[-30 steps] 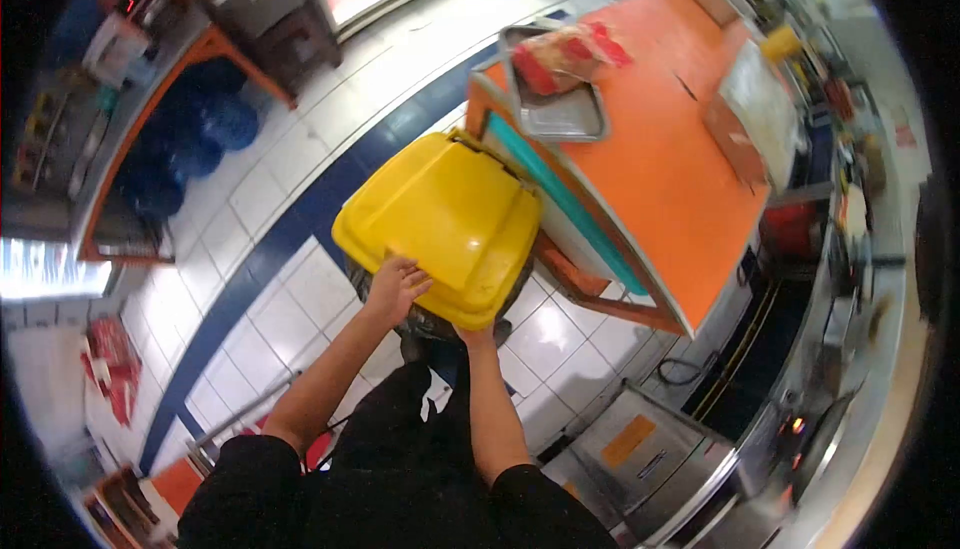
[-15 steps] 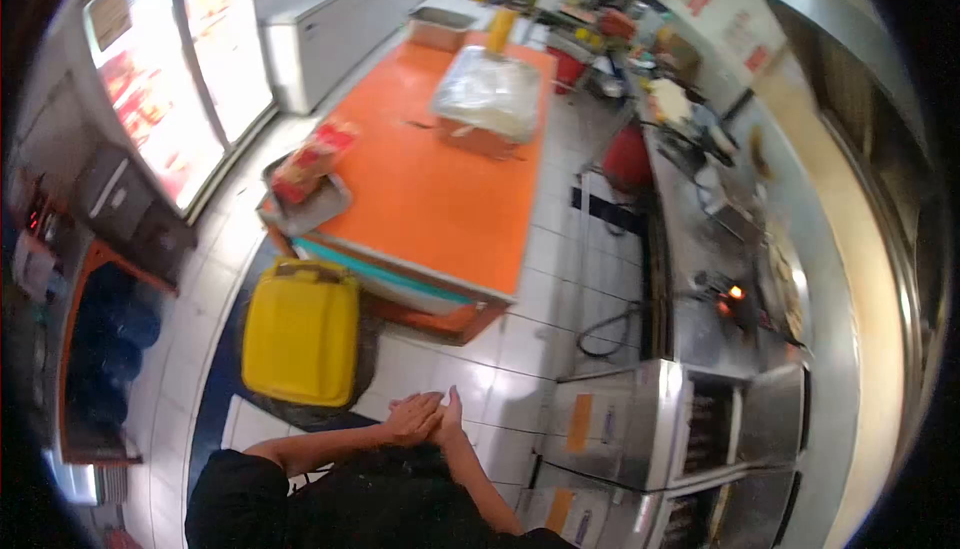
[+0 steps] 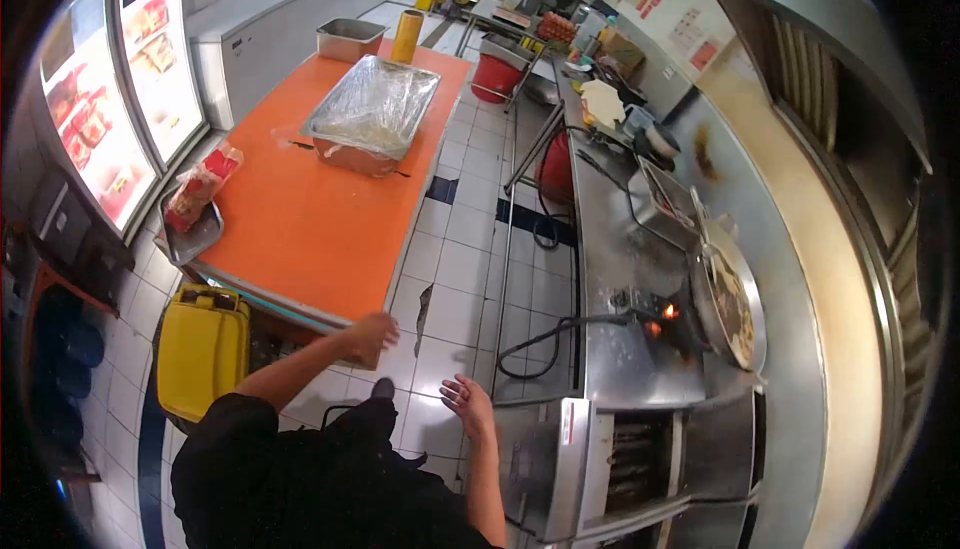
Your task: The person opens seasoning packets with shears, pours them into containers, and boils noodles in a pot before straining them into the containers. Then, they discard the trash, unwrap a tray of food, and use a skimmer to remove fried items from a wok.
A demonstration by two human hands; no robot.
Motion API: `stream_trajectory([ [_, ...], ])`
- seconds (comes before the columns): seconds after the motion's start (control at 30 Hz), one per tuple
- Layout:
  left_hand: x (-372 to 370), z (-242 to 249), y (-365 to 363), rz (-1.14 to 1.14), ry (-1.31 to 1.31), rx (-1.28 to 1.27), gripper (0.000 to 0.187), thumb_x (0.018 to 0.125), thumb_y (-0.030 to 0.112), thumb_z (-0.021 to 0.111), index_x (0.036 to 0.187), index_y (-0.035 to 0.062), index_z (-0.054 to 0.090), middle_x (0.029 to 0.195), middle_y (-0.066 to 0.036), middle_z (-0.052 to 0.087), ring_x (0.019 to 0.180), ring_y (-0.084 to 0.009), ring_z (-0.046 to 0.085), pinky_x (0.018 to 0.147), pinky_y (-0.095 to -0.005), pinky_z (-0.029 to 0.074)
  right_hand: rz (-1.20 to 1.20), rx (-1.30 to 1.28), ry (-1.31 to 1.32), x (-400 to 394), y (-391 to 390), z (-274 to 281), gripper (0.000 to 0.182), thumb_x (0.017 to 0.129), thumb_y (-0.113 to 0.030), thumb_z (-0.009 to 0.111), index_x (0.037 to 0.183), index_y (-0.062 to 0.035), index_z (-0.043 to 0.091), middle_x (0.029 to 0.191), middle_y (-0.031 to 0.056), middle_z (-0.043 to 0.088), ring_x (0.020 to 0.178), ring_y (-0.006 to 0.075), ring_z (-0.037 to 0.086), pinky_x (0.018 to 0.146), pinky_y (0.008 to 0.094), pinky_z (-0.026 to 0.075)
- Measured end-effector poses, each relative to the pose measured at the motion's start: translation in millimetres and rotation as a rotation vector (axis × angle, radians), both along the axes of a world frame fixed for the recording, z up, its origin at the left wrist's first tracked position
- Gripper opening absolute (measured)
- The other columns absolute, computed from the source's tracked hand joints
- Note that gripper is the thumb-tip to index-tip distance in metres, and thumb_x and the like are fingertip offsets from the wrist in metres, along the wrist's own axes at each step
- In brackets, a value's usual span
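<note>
Left hand [image 3: 372,334]: reaching out over the near corner of the orange table [image 3: 315,239]; blurring, so I cannot tell whether it is touching or how the fingers are bending; no object showing in it.
Right hand [image 3: 468,401]: hanging in the air over the floor tiles, fingers spreading slightly, palm holding nothing visible; the steel unit [image 3: 540,459] is standing beside it.
Table: standing just ahead of the person, long side running along the aisle, probably giving a work surface within reach of the cooking side.
Yellow bin [image 3: 203,349]: standing on the floor by the table's near end, lid lying closed, likely keeping waste covered and out of the aisle.
Wrapped tray [image 3: 370,114]: resting on the tabletop, clear film stretching over it, presumably protecting the contents.
Red packet [image 3: 200,189]: leaning on a small tray [image 3: 195,239] at the table's corner, the tray perhaps catching drips.
Flame [image 3: 670,311]: burning on the steel counter, just beside the large pan [image 3: 735,309]; food is lying inside, too indistinct to name.
Black hose [image 3: 560,327]: looping out past the counter edge towards the burner area, maybe supplying gas.
</note>
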State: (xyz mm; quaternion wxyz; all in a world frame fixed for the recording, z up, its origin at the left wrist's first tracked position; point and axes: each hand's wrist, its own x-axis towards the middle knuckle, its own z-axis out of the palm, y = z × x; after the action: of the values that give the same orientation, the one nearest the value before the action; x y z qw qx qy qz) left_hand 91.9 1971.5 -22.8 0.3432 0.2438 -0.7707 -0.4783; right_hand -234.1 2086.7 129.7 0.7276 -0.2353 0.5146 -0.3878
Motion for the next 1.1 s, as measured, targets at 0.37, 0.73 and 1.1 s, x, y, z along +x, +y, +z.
stream_trajectory([
  [0.37,-79,164,-190,-0.147,0.09,0.765,0.038,0.094,0.035,0.056,0.118,0.0049,0.056,0.105,-0.009,0.065,0.092,-0.0183,0.064,0.078,-0.0329,0.052,0.549,-0.202,0.461,-77,-208,33,0.042,0.098,-0.038,0.05,0.115,-0.0016,0.059,0.103,0.013,0.068,0.096,0.0232,0.066,0.083,0.0346,0.051],
  [0.73,-128,245,-310,-0.574,-0.792,0.698,0.021,0.092,0.026,0.058,0.095,0.0057,0.058,0.086,-0.006,0.058,0.081,-0.0158,0.053,0.072,-0.0366,0.045,0.626,-0.167,0.445,-198,-281,148,0.029,0.08,-0.012,0.066,0.108,-0.0046,0.063,0.092,0.0058,0.066,0.084,0.0142,0.061,0.076,0.0311,0.051],
  [1.1,-19,63,-402,-0.088,-0.403,0.882,0.017,0.09,0.016,0.061,0.101,0.0033,0.062,0.085,-0.006,0.06,0.074,-0.0201,0.056,0.069,-0.0388,0.046,0.408,-0.623,0.887,-201,-420,157,0.009,0.078,-0.002,0.057,0.086,0.0015,0.059,0.086,0.0174,0.061,0.088,0.0379,0.061,0.072,0.0412,0.048],
])
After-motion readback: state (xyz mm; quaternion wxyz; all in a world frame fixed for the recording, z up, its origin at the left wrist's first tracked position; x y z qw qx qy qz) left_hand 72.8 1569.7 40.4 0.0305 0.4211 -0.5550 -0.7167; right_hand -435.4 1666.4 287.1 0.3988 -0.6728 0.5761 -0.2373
